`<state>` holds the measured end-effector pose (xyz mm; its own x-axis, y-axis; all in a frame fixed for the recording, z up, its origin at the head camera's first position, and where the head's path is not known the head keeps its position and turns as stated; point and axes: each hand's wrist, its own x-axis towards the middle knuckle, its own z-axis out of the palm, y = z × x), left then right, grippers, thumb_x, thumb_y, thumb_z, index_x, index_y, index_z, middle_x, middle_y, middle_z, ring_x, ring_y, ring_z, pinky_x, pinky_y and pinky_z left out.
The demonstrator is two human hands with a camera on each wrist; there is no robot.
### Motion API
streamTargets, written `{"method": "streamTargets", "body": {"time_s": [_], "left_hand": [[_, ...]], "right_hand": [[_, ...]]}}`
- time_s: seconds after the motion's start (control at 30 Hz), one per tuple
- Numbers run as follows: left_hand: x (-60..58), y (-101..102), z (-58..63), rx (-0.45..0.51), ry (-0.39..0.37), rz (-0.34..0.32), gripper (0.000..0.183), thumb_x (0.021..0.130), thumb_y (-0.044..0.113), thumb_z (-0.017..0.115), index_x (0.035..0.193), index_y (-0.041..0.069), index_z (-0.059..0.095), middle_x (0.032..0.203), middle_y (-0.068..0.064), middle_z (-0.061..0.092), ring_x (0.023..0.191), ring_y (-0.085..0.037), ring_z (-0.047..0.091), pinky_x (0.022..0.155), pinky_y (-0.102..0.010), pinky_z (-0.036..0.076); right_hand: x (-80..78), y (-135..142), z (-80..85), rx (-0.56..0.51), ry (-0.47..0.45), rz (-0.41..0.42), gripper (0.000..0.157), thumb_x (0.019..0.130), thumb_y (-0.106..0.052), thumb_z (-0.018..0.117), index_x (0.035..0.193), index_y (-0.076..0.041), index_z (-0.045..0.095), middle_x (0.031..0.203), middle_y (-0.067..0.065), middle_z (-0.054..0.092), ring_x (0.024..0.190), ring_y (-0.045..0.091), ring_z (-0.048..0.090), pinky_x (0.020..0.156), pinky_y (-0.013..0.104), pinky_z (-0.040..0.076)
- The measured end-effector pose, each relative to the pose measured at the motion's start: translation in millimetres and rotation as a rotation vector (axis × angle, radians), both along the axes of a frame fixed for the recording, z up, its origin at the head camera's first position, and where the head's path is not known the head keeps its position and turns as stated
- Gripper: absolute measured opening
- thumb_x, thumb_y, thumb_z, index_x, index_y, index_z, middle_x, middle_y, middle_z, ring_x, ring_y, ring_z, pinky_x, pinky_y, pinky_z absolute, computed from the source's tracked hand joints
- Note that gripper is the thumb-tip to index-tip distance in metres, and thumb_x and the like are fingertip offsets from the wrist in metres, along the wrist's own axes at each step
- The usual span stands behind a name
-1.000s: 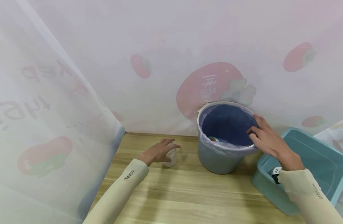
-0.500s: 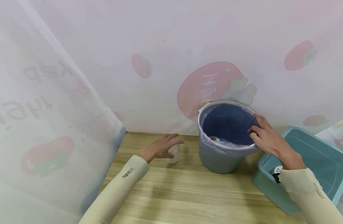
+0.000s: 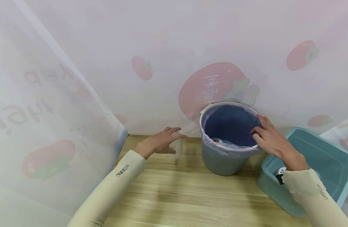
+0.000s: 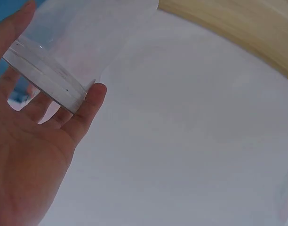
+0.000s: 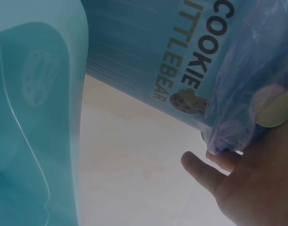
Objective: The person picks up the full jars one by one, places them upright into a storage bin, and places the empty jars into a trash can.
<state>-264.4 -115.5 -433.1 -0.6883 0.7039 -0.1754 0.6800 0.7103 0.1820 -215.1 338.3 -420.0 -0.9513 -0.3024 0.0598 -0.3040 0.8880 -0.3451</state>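
Note:
A clear cup [image 3: 178, 147], blurred and see-through in the head view, is in my left hand [image 3: 159, 141]. The left wrist view shows thumb and fingers round the cup [image 4: 64, 61], its thick flat end toward the palm [image 4: 28, 160]. To its right stands a grey-blue trash bin [image 3: 223, 164] with a thin plastic liner [image 3: 219, 148] folded over its rim. My right hand [image 3: 273, 140] grips the bin's right rim, some fingers inside and others outside. In the right wrist view those outer fingers [image 5: 203, 172] lie beside the bunched liner [image 5: 233, 122].
A teal tub [image 3: 293, 201] stands right of the bin, under the right forearm, with a small black-and-white item [image 3: 280, 175] inside. A small red and green round item [image 3: 216, 140] lies in the bin. Printed white sheeting [image 3: 151, 104] walls the wooden tabletop [image 3: 191, 195].
My left hand has risen and moved slightly right and away, and the cup has come up off the tabletop with it. My right hand stays on the bin rim.

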Motion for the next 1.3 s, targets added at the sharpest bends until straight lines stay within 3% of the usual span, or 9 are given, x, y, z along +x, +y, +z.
{"method": "streamTargets", "body": {"time_s": [0.13,0.33,0.67,0.9,1.13,1.3], "left_hand": [[-0.9,1,17.1,-0.006,-0.013,0.013,0.078,0.089,0.032,0.078,0.154,0.038,0.036,0.165,-0.006,0.021,0.148,-0.030,0.026,0.107,-0.048,0.044],[-2.7,7,52.6,0.008,-0.029,0.000,0.078,0.088,0.032,0.078,0.154,0.035,0.036,0.165,-0.005,0.021,0.149,-0.033,0.024,0.113,-0.051,0.038],[-7.0,20,103.1,0.036,0.001,-0.036,0.077,0.089,0.034,0.077,0.155,0.033,0.035,0.164,-0.008,0.022,0.149,-0.033,0.024,0.118,-0.050,0.030],[-7.3,34,120.6,0.032,-0.008,-0.040,0.078,0.091,0.036,0.074,0.156,0.038,0.031,0.166,-0.006,0.017,0.150,-0.032,0.020,0.118,-0.051,0.029],[-14.4,56,137.4,0.063,0.061,-0.115,0.081,0.090,0.037,0.075,0.157,0.038,0.028,0.164,-0.007,0.021,0.153,-0.028,0.016,0.121,-0.049,0.023],[-16.2,65,148.5,0.030,0.076,-0.129,0.079,0.091,0.037,0.073,0.157,0.036,0.030,0.163,-0.006,0.025,0.153,-0.025,0.017,0.122,-0.045,0.021]], "right_hand": [[-1.0,0,-0.1,0.001,0.003,-0.001,0.050,0.106,-0.031,0.028,0.121,-0.004,0.067,0.168,0.016,-0.001,0.153,0.039,-0.006,0.112,0.067,0.021],[-0.5,0,-0.7,-0.001,0.005,-0.004,0.049,0.106,-0.031,0.029,0.120,-0.004,0.067,0.168,0.015,-0.001,0.154,0.038,-0.006,0.112,0.067,0.021],[0.3,0,-1.7,-0.001,-0.004,-0.010,0.050,0.106,-0.032,0.028,0.121,-0.005,0.067,0.168,0.014,-0.002,0.154,0.037,-0.007,0.112,0.067,0.021],[0.4,0,-0.6,-0.006,-0.010,-0.009,0.051,0.107,-0.033,0.028,0.123,-0.004,0.066,0.168,0.014,-0.003,0.154,0.037,-0.009,0.113,0.067,0.019],[-1.0,-1,-0.6,-0.008,-0.003,-0.010,0.051,0.107,-0.033,0.027,0.123,-0.004,0.066,0.168,0.015,-0.003,0.154,0.038,-0.008,0.112,0.067,0.020],[-2.5,-6,-2.9,-0.015,0.001,-0.001,0.052,0.107,-0.034,0.027,0.123,-0.005,0.066,0.168,0.015,-0.003,0.153,0.039,-0.007,0.114,0.066,0.018]]}}
